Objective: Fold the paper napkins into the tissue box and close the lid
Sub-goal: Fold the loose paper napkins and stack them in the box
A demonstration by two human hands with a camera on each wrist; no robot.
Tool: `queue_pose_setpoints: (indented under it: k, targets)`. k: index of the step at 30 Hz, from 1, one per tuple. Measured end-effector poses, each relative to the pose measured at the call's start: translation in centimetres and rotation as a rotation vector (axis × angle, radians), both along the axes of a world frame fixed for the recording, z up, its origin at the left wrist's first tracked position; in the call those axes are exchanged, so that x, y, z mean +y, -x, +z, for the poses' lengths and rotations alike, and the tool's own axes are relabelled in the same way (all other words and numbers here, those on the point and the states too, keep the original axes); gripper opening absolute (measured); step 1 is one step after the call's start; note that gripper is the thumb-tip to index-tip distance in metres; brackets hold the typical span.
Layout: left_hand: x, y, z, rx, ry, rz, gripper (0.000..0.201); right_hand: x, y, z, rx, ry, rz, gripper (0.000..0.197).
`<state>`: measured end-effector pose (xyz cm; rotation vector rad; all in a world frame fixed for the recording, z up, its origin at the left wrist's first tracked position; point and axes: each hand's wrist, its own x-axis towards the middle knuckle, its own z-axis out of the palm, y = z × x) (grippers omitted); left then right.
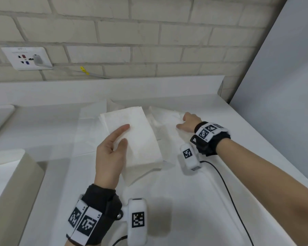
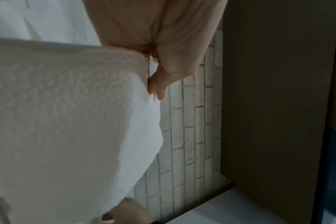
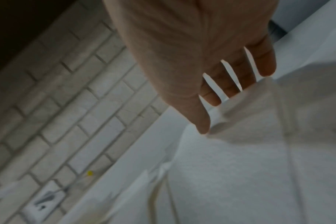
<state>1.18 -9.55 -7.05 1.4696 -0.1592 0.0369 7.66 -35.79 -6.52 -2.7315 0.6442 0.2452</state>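
My left hand (image 1: 124, 136) holds a folded white napkin (image 1: 140, 139) lifted above the counter, two digits on top and the rest beneath. In the left wrist view the same napkin (image 2: 67, 121) covers the palm. My right hand (image 1: 183, 121) reaches over loose, unfolded napkins (image 1: 164, 116) at the back right, with straight, spread fingers (image 3: 267, 66) at the paper's raised edge (image 3: 259, 136). It grips nothing. The beige tissue box (image 1: 25, 183) stands at the lower left, its inside mostly out of view.
More flat napkin sheets (image 1: 89, 132) lie under the held one on the white counter (image 1: 185, 201). A brick wall with a socket (image 1: 28, 58) and a yellow-tagged cable (image 1: 84, 70) runs behind. A grey panel (image 1: 283, 86) bounds the right side.
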Motion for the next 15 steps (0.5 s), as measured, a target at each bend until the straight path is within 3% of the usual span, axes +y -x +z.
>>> queue_pose_setpoints:
  k: [3, 5, 9, 15]
  targets:
    - [0.4, 0.0, -0.1, 0.059, 0.052, 0.025, 0.041, -0.7, -0.9, -1.1, 0.042, -0.010, -0.048, 0.066]
    - [0.8, 0.0, 0.0, 0.081, 0.110, 0.018, 0.049, -1.0, -1.2, -1.8, 0.058, -0.073, -0.079, 0.068]
    - [1.7, -0.3, -0.4, 0.112, 0.149, 0.020, 0.067, -1.1, -1.6, -2.4, -0.050, -0.178, -0.026, 0.041]
    - [1.6, -0.6, -0.7, 0.155, 0.150, 0.062, 0.057, -0.1, -0.3, 0.3, -0.358, -0.155, 0.045, 0.005]
